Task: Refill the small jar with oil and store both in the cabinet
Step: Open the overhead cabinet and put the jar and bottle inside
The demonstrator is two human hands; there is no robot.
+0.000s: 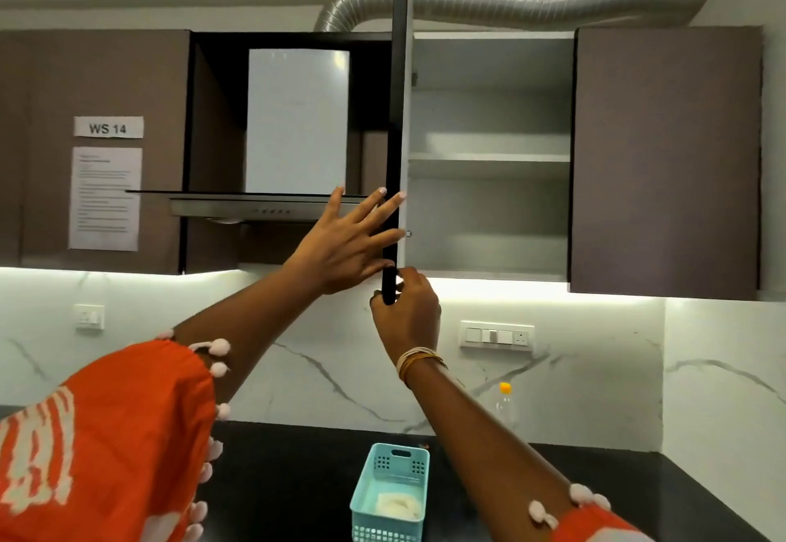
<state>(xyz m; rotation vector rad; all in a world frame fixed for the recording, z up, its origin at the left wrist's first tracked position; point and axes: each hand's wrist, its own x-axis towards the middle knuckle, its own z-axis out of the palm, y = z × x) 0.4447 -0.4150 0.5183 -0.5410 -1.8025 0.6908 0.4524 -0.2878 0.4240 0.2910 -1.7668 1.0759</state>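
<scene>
Cabinet: open, shelves to the right of both hands; its door stands edge-on. Left hand: fingers straight and spread, flat against the door's outer face; right hand: just below it, fingers curled round the door's bottom edge. Bottle: orange cap, below and right of the right hand, at the desk back wall; basket on desk beneath the hands.

A person's left hand lies flat, fingers spread, against the open cabinet door, while the right hand grips its lower edge. Below, a clear bottle with an orange cap and a turquoise basket stand on the black counter.
</scene>
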